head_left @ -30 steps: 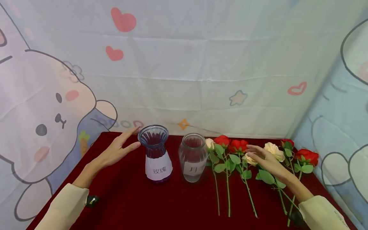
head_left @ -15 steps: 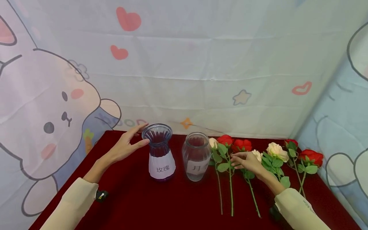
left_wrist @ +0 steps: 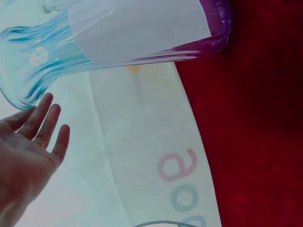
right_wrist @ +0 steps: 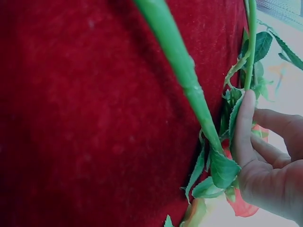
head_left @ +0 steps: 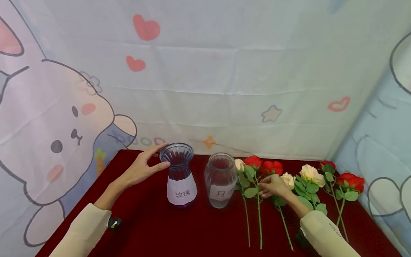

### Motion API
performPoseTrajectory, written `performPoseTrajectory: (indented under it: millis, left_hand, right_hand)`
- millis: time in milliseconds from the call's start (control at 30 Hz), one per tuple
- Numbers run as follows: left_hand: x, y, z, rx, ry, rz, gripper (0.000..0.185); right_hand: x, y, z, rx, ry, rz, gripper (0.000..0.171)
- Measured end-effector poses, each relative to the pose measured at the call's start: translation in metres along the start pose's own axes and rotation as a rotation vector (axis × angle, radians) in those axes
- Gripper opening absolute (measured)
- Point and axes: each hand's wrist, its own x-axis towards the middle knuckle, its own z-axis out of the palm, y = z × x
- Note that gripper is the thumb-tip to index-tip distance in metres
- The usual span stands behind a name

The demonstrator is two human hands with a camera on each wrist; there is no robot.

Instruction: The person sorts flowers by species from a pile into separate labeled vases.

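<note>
Two glass vases stand upright on the table. The left one is a bluish vase [head_left: 177, 174] with a flared rim, a purple base and a white paper label. My left hand [head_left: 140, 170] is spread beside that rim, thumb and fingers apart, fingertips right at the glass; the left wrist view shows the fingers [left_wrist: 44, 120] extended. Right of it is a clear vase [head_left: 221, 175], also labelled. My right hand [head_left: 276, 185] is among the flowers, thumb and fingertips pinching the green stem [right_wrist: 251, 56] of a red rose [head_left: 253, 161] below its bloom.
Beside the right hand lie another red rose [head_left: 271, 167] and cream roses [head_left: 288, 180]. Farther right are a larger cream rose [head_left: 311, 175] and a red rose [head_left: 351, 182]. A dark red cloth [head_left: 192, 232] covers the table; a printed curtain [head_left: 205, 71] hangs behind.
My right hand has moved left from over the cream roses to the red rose's stem, its fingers closing there. My left hand has come nearer the bluish vase's rim. The view shifted slightly.
</note>
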Motion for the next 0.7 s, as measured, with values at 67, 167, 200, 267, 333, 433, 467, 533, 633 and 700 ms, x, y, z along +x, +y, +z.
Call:
performPoseTrajectory:
  millis: [67,167,200,267,333,433,467,533,633,700]
  left_hand:
    - [0.003,0.001,0.001,-0.008,-0.004,0.006,0.07]
    - [0.008,0.003,0.001,-0.016,-0.002,0.017,0.071]
    - [0.009,0.003,0.001,-0.018,-0.001,0.02,0.071]
    - [0.011,0.003,0.0,-0.019,0.0,0.022,0.072]
    - [0.012,0.003,-0.001,-0.02,-0.003,0.021,0.072]
    - [0.01,0.002,-0.002,-0.021,-0.005,0.016,0.071]
    - [0.008,0.001,-0.002,-0.021,-0.006,0.013,0.071]
    - [0.006,0.0,-0.002,-0.025,-0.008,0.004,0.071]
    - [0.002,-0.002,0.0,-0.035,-0.018,-0.009,0.071]
    - [0.0,-0.004,0.002,-0.043,-0.025,-0.017,0.071]
  right_hand:
    - [0.001,0.002,-0.001,-0.007,0.011,0.013,0.036]
    - [0.004,0.002,-0.003,-0.024,0.022,0.012,0.036]
    - [0.005,0.002,-0.004,-0.027,0.027,0.015,0.036]
    - [0.008,0.001,-0.004,-0.039,0.033,0.01,0.037]
    - [0.01,-0.001,-0.004,-0.04,0.041,0.015,0.038]
    - [0.011,-0.002,-0.003,-0.043,0.028,0.009,0.038]
    - [0.01,-0.003,-0.002,-0.035,0.027,0.014,0.039]
    - [0.009,-0.003,-0.002,-0.011,0.022,0.023,0.039]
    - [0.005,-0.004,-0.003,0.021,0.003,0.033,0.042]
    - [0.002,-0.005,-0.006,0.048,0.003,0.04,0.043]
